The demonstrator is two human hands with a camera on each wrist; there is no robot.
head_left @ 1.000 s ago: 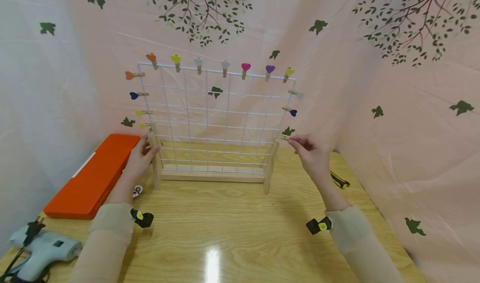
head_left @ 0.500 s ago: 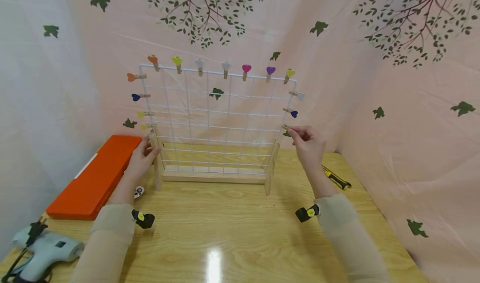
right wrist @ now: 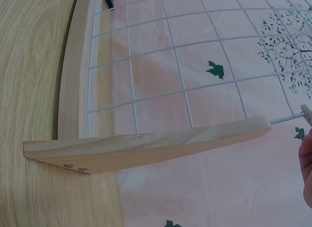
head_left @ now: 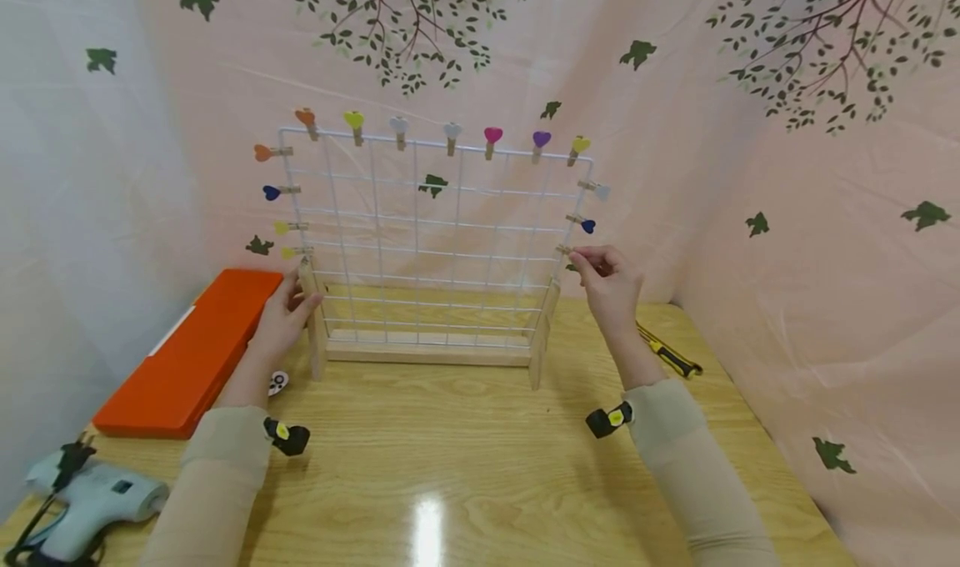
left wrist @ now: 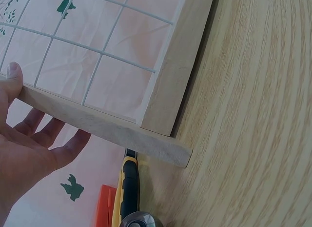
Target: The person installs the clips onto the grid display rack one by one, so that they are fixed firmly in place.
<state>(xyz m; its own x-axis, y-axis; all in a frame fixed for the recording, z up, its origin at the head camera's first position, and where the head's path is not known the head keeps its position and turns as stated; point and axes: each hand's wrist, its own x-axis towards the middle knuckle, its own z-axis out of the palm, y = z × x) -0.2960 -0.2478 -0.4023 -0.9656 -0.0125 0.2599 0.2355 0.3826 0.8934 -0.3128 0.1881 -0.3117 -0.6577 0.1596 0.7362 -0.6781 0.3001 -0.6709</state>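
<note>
A white wire grid (head_left: 423, 143) stands upright in a wooden stand (head_left: 427, 356). Small clothespins with coloured hearts line its top and both sides, including a pink one (head_left: 492, 136). My right hand (head_left: 613, 290) pinches a wooden clothespin (head_left: 563, 250) at the grid's right edge, below the dark blue heart; the fingers cover its outer end. In the right wrist view, this clothespin (right wrist: 306, 112) meets the edge wire just above the stand's upright (right wrist: 161, 141). My left hand (head_left: 283, 321) grips the left upright (left wrist: 97, 122), thumb on one side and fingers on the other.
A flat orange case (head_left: 191, 358) lies at the left, with a corded glue gun (head_left: 97, 494) in front of it. By the left upright lies a black-and-yellow-handled tool (left wrist: 129, 185) with a round end. Another yellow-and-black tool (head_left: 675, 360) lies behind my right forearm.
My right hand has moved up and left, bringing the clothespin from beside the right upright's top onto the grid's edge. The left hand keeps its hold on the left upright.
</note>
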